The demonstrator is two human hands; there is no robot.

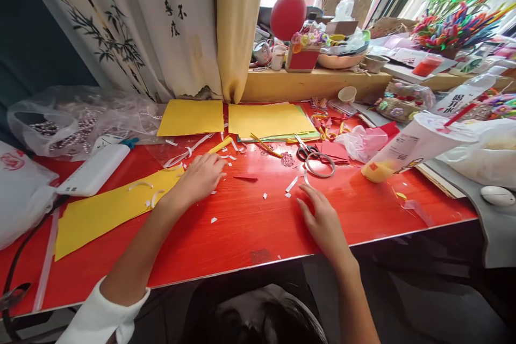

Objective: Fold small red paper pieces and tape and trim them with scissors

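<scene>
My left hand (pixel 202 176) rests on the red table (pixel 250 236), its fingers spread a little, just below a yellow tube-like piece (pixel 220 144); whether it touches the piece is unclear. Under my left forearm lies a long yellow paper strip (pixel 100 215) with curled white scraps. My right hand (pixel 319 217) hovers low or rests near the table's front edge, fingers apart and holding nothing. Just beyond its fingertips are a thin white scrap (pixel 291 184), a roll of tape (pixel 331 170) and black-handled scissors (pixel 301 153). A small red paper sliver (pixel 245 178) lies between the hands.
Yellow sheets (pixel 191 117) and a stack of coloured paper (pixel 270 120) lie at the back. A tilted drink cup (pixel 415 145) stands at the right, near a mouse (pixel 497 195). At the left are a white power bank (pixel 94 170) and a bag of beads (pixel 80 123).
</scene>
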